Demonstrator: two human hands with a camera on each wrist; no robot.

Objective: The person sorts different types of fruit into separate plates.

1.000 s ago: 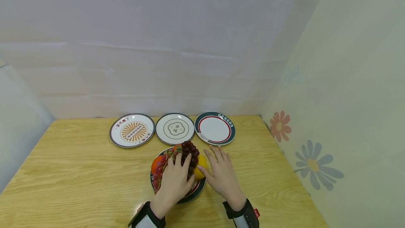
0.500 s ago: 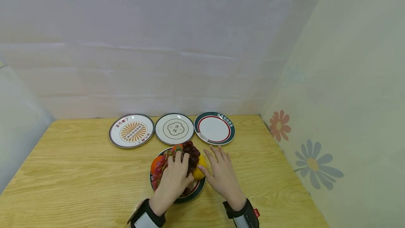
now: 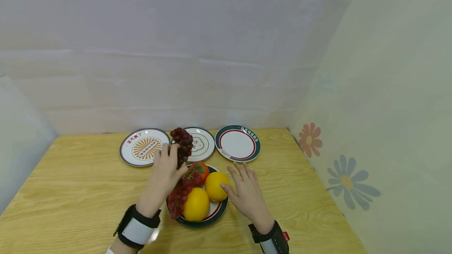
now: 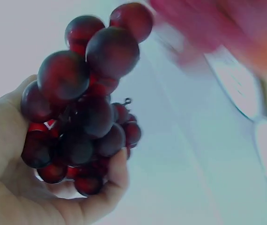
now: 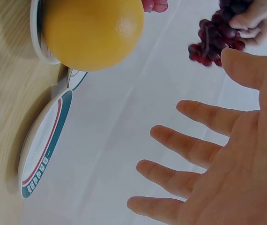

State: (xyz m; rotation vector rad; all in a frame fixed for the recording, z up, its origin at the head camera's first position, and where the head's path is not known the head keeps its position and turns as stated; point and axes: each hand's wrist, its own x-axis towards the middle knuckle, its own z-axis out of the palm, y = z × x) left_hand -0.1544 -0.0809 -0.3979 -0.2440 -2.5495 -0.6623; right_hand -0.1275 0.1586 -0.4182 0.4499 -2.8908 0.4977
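Note:
My left hand (image 3: 164, 173) grips a bunch of dark red grapes (image 4: 89, 112), holding it up over the far left rim of the fruit plate (image 3: 212, 219); in the head view the bunch overlaps the middle back plate. On the fruit plate are two yellow round fruits, one in front (image 3: 196, 204) and one at the right (image 3: 217, 186), an orange-red persimmon (image 3: 200, 171) at the back, and a lighter red grape bunch (image 3: 179, 197) along the left. Beside the right yellow fruit my right hand (image 3: 248, 195) hovers with fingers spread, holding nothing.
Three plates stand in a row along the table's back edge: one with an orange sunburst (image 3: 130, 154), one with a small central emblem (image 3: 208, 144), and one with a green rim (image 3: 257, 144). A white cloth wall (image 3: 197, 89) rises directly behind them.
The left hand has lifted the dark grape bunch off the fruit plate and moved it up and left, uncovering the yellow fruits. The right hand has stayed in place.

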